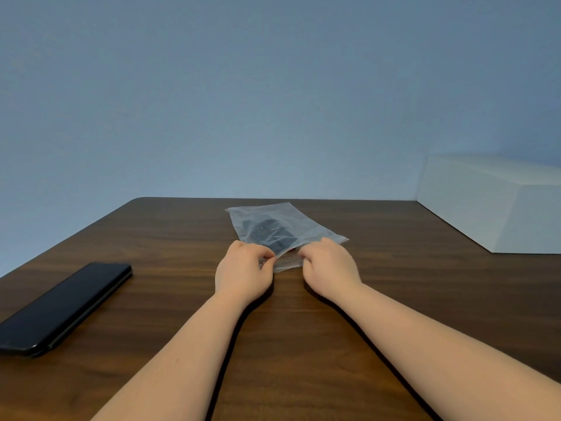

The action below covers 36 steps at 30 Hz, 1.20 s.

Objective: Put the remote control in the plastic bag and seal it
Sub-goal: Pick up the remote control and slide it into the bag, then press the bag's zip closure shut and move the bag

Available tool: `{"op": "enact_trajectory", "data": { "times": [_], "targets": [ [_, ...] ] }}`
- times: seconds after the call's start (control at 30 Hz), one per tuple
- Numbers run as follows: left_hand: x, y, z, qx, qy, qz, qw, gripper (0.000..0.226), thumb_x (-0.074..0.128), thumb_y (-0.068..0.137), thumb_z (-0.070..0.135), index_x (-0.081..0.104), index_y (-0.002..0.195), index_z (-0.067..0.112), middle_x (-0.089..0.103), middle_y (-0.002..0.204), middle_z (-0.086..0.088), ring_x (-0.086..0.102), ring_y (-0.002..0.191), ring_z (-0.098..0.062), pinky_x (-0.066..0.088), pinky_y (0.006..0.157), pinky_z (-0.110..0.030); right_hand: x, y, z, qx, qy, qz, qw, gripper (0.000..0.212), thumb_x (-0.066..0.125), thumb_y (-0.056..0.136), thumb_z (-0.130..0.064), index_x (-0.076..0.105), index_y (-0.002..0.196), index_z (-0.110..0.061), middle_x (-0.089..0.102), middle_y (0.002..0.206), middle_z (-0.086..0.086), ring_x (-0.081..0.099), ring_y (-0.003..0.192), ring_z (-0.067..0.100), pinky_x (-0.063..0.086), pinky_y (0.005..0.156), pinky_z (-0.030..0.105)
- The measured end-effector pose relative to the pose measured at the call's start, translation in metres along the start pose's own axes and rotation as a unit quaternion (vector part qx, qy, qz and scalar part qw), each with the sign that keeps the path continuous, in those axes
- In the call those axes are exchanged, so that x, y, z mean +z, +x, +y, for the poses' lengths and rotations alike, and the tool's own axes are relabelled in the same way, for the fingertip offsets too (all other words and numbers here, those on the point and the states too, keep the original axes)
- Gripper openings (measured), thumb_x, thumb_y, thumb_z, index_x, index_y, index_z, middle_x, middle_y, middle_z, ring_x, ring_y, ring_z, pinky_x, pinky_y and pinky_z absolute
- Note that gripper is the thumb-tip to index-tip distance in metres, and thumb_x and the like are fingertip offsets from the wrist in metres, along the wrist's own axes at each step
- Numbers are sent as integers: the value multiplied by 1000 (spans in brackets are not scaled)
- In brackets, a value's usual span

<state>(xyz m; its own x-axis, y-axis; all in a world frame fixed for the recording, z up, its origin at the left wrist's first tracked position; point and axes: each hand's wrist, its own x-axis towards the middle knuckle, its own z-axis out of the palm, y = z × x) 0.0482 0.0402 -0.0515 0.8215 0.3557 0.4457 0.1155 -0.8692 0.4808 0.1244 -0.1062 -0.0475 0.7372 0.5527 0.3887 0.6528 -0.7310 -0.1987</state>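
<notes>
A clear plastic bag (pixel 288 215) lies flat on the dark wooden table (pixel 182 238), its mouth toward me. Inside it the black remote control (pixel 271 233) shows through the film, slanted from far left to near right. My left hand (pixel 243 273) pinches the bag's near edge at its left end between thumb and fingers. My right hand (pixel 329 265) grips the same edge at its right end, fingers curled over the plastic. A short stretch of the bag's mouth shows between the two hands; whether the strip there is pressed shut I cannot tell.
A black phone (pixel 63 306) lies on the table at the near left. A white box (pixel 498 205) stands at the far right corner against the blue wall. The table's far edge runs just behind the bag.
</notes>
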Motion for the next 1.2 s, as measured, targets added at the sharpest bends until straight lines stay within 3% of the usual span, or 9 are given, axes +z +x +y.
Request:
{"op": "enact_trajectory", "data": {
  "times": [0.1,0.23,0.4,0.5,0.7,0.8,0.97,1.07,1.2],
  "targets": [
    [0,0,-1,10,0,-30,999,17,62,81,39,67,95,32,66,108,14,44,113,-14,47,78,-33,-14,-5,21,11,-10,73,997,37,47,85,-8,59,119,-16,58,122,4,45,118,24,45,95,40],
    [-5,2,-4,47,-23,-90,995,33,62,79,15,64,110,25,59,127,6,43,123,-20,38,102,-34,-15,-4,56,79,-3,-16,997,62,46,88,-2,38,142,-32,31,154,4,24,141,28,34,110,46],
    [-13,-2,-7,38,-52,-114,991,51,48,76,-8,61,116,20,56,133,0,43,130,-16,32,109,-28,-19,2,64,73,-49,-110,990,38,43,88,0,69,105,-22,69,107,3,63,98,29,53,76,32],
    [-11,-2,-7,37,-43,-97,994,40,51,82,-5,66,110,19,60,128,-3,48,126,-16,34,107,-28,-21,4,63,41,-107,-105,988,29,44,85,0,68,88,-17,65,88,4,61,80,27,52,65,33],
    [-11,0,-5,22,-62,-56,996,19,62,85,12,71,102,16,70,113,-4,60,111,-18,39,96,-23,-33,-15,64,-18,-146,-105,984,20,44,87,3,57,85,-11,55,87,5,51,85,22,48,68,35],
    [-9,-1,-2,42,-57,-70,995,18,62,85,11,72,99,17,72,110,-2,61,108,-17,41,94,-23,-47,-27,60,-15,-165,-136,977,20,43,86,5,50,80,-13,45,83,3,46,82,23,44,67,34],
    [-10,-5,0,74,-31,-84,993,19,60,83,5,71,93,18,74,99,0,64,97,-18,47,85,-25,-66,-37,50,29,-192,-171,966,16,47,85,2,59,85,-9,53,85,7,51,77,23,50,67,34],
    [-14,-7,2,80,-34,-58,995,17,60,83,7,71,91,18,73,96,1,64,93,-18,46,80,-25,-70,-38,39,22,-187,-134,973,21,48,86,-4,60,102,-11,55,97,6,48,91,22,47,74,34],
    [-16,-8,3,82,-33,-45,995,18,57,84,6,70,89,19,72,95,1,63,91,-18,41,76,-23,-62,-34,24,-32,-162,-38,986,32,51,88,-24,56,119,-19,54,123,3,42,120,23,39,100,39]
  ]
}}
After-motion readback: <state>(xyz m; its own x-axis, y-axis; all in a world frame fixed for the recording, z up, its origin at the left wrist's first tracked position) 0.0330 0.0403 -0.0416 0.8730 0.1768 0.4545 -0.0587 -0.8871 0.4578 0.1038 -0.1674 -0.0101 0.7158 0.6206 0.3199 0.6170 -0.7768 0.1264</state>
